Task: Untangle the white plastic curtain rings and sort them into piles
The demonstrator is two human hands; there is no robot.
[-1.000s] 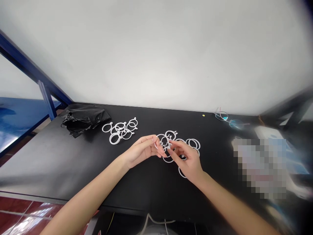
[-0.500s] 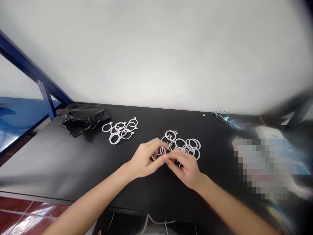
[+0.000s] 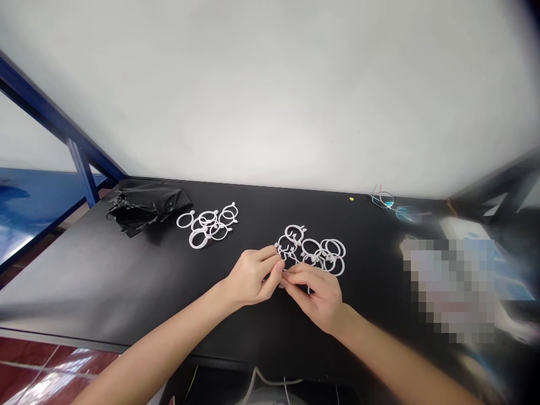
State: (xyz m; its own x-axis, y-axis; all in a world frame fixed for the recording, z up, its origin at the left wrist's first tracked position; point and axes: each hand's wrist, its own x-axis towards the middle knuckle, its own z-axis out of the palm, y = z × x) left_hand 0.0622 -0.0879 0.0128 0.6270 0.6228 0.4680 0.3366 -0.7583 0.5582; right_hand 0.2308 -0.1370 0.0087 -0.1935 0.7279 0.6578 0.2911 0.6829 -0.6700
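Observation:
My left hand (image 3: 255,275) is closed, its thumb pressed against the bent fingers. Opposite it, my right hand (image 3: 316,293) pinches with thumb and forefinger, and the fingertips of both hands meet. Between them they hold a white plastic ring, now almost wholly covered by the fingers. Just beyond the hands lies a loose group of white rings with small open prongs (image 3: 311,247), some partly under my right hand. Farther left rests a second group of white rings (image 3: 198,238), each with a small rounded tab.
A crumpled black plastic bag (image 3: 152,202) lies at the back left of the black table (image 3: 139,275). Eyeglasses (image 3: 383,199) rest near the wall at the right. A blurred, pixelated package (image 3: 451,292) is at the right edge. Cables (image 3: 253,382) hang below the front edge.
My left fingers have curled in and closed over the ring, which showed between the hands before. My right hand has shifted slightly left and down. Both ring groups lie as before.

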